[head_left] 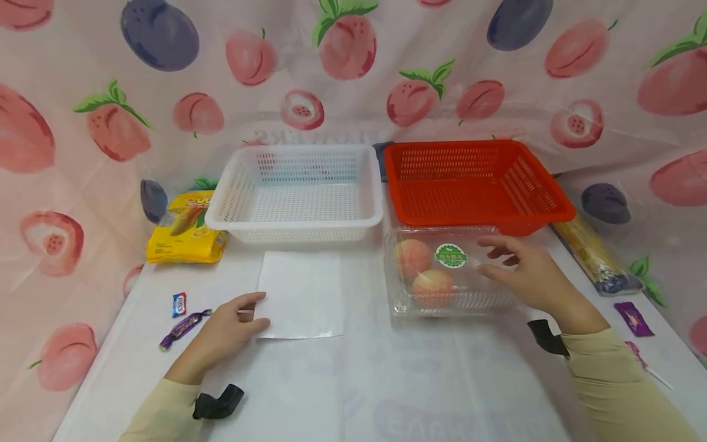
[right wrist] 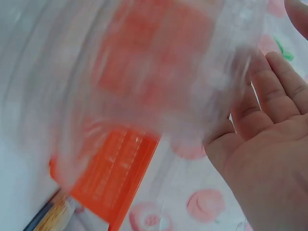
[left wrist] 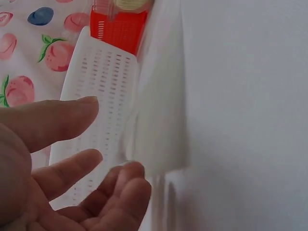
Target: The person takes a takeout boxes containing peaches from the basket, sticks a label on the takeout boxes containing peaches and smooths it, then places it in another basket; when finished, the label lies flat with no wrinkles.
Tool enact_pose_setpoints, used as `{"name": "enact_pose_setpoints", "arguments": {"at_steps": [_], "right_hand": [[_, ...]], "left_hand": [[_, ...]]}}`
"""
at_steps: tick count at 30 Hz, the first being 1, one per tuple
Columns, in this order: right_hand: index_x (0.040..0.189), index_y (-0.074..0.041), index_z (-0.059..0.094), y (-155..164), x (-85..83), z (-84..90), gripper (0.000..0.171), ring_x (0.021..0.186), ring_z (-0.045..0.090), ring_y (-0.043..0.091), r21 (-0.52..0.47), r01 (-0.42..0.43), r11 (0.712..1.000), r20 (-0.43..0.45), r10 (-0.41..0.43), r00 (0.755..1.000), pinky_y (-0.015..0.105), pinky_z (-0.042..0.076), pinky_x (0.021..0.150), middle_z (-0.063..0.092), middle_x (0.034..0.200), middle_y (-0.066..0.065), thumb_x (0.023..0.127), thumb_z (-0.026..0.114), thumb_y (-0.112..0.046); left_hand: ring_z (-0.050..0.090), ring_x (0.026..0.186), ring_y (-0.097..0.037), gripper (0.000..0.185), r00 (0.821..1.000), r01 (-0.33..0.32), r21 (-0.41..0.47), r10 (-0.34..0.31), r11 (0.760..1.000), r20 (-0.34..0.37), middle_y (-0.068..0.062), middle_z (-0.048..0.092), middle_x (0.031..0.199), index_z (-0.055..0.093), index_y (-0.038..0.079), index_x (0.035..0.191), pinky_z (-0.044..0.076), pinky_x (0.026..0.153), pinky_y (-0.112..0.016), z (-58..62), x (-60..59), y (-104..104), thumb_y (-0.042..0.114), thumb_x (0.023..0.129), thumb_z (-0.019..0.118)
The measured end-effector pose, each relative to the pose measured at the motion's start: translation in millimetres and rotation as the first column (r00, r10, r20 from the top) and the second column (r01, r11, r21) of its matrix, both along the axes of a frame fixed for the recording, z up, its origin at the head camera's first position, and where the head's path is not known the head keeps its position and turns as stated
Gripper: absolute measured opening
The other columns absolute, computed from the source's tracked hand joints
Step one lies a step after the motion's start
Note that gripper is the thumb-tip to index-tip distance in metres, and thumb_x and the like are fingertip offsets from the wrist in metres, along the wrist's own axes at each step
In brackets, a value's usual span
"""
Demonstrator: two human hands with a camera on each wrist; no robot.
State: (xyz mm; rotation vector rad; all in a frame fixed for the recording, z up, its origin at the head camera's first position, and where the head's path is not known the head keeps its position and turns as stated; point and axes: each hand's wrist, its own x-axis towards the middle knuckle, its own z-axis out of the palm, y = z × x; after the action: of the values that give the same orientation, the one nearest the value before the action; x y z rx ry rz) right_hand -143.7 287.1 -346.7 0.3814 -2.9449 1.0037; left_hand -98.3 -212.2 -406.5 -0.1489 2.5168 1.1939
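Head view: the right hand (head_left: 527,273), fingers loosely spread, touches the right end of the clamshell (head_left: 442,270), while the relaxed left hand (head_left: 229,328) rests at the sheet (head_left: 302,294).

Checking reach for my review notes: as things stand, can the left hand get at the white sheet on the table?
Probably yes. The left hand lies at the near left corner of the white sheet, fingertips at its edge, with nothing between them. The sheet lies flat and uncovered.
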Motion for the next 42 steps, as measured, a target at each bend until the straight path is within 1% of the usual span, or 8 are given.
{"name": "enact_pose_setpoints", "arguments": {"at_steps": [6,9,16,21,28,33,38,42], "right_hand": [[0.144,-0.005,0.050,21.1,0.5,-4.4,0.061,0.109,0.054,0.037,-0.009,0.051,0.999,-0.018,-0.051,0.999,0.042,0.048,0.084,0.060,0.126,0.021,0.093,0.073,-0.029],[0.147,-0.005,0.047,29.4,-0.4,-8.4,0.064,0.111,0.052,0.039,-0.013,0.072,0.997,0.000,-0.072,0.997,0.044,0.048,0.084,0.056,0.130,0.023,0.094,0.072,-0.031],[0.148,-0.003,0.046,40.4,-1.2,-18.4,0.064,0.118,0.048,0.046,-0.033,0.090,0.995,0.041,-0.089,0.995,0.062,0.047,0.091,0.046,0.143,0.026,0.096,0.070,-0.032],[0.147,-0.001,0.047,42.4,-1.3,-24.4,0.062,0.119,0.047,0.048,-0.054,0.084,0.995,0.036,-0.082,0.996,0.063,0.046,0.091,0.042,0.145,0.027,0.096,0.070,-0.029],[0.152,-0.005,0.041,46.5,1.9,-30.3,0.068,0.119,0.048,0.048,-0.073,0.101,0.992,0.083,-0.095,0.992,0.063,0.048,0.090,0.040,0.149,0.026,0.096,0.069,-0.033],[0.155,-0.008,0.036,48.8,3.2,-31.8,0.073,0.124,0.045,0.052,-0.094,0.124,0.988,0.158,-0.108,0.982,0.067,0.049,0.087,0.033,0.153,0.028,0.097,0.067,-0.038],[0.158,-0.010,0.028,51.2,3.3,-33.0,0.077,0.125,0.045,0.054,-0.097,0.125,0.987,0.231,-0.100,0.968,0.067,0.048,0.087,0.029,0.156,0.029,0.098,0.064,-0.042],[0.162,-0.015,0.015,54.0,3.8,-35.4,0.082,0.125,0.044,0.057,-0.084,0.108,0.991,0.281,-0.080,0.956,0.068,0.047,0.088,0.027,0.155,0.034,0.099,0.060,-0.045]], "left_hand": [[0.047,0.129,-0.042,0.060,1.000,-0.009,-0.080,0.009,0.997,-0.005,-0.022,0.049,0.144,0.050,0.013,0.148,0.046,0.098,-0.058,11.7,0.8,-5.1,0.034,0.095,0.068],[0.046,0.131,-0.042,0.059,0.999,0.009,-0.047,-0.011,0.999,-0.034,-0.021,0.048,0.146,0.050,0.011,0.148,0.045,0.100,-0.057,16.3,-1.1,-0.5,0.032,0.095,0.068],[0.048,0.131,-0.036,0.055,0.987,0.099,0.067,-0.090,0.993,-0.135,-0.016,0.050,0.146,0.052,0.007,0.145,0.046,0.102,-0.050,19.7,-10.9,32.2,0.026,0.096,0.069],[0.052,0.129,-0.033,0.053,0.972,0.142,0.105,-0.119,0.984,-0.205,-0.014,0.053,0.144,0.054,0.008,0.144,0.048,0.100,-0.048,17.1,-21.7,61.5,0.022,0.095,0.069],[0.053,0.130,-0.027,0.060,0.968,0.208,0.238,-0.164,0.949,-0.191,-0.010,0.051,0.147,0.050,0.022,0.148,0.049,0.099,-0.049,13.5,-33.7,103.3,0.030,0.093,0.072],[0.054,0.128,-0.028,0.065,0.964,0.245,0.320,-0.195,0.915,-0.180,-0.012,0.049,0.148,0.046,0.025,0.150,0.050,0.098,-0.047,16.8,-42.4,132.4,0.032,0.092,0.073],[0.055,0.128,-0.029,0.071,0.960,0.275,0.367,-0.236,0.889,-0.147,-0.014,0.045,0.151,0.040,0.029,0.154,0.050,0.098,-0.048,17.7,-50.1,157.2,0.036,0.092,0.073],[0.056,0.127,-0.029,0.074,0.960,0.282,0.390,-0.254,0.877,-0.121,-0.014,0.045,0.151,0.038,0.033,0.154,0.051,0.097,-0.047,15.0,-54.7,175.1,0.039,0.091,0.074]]}}
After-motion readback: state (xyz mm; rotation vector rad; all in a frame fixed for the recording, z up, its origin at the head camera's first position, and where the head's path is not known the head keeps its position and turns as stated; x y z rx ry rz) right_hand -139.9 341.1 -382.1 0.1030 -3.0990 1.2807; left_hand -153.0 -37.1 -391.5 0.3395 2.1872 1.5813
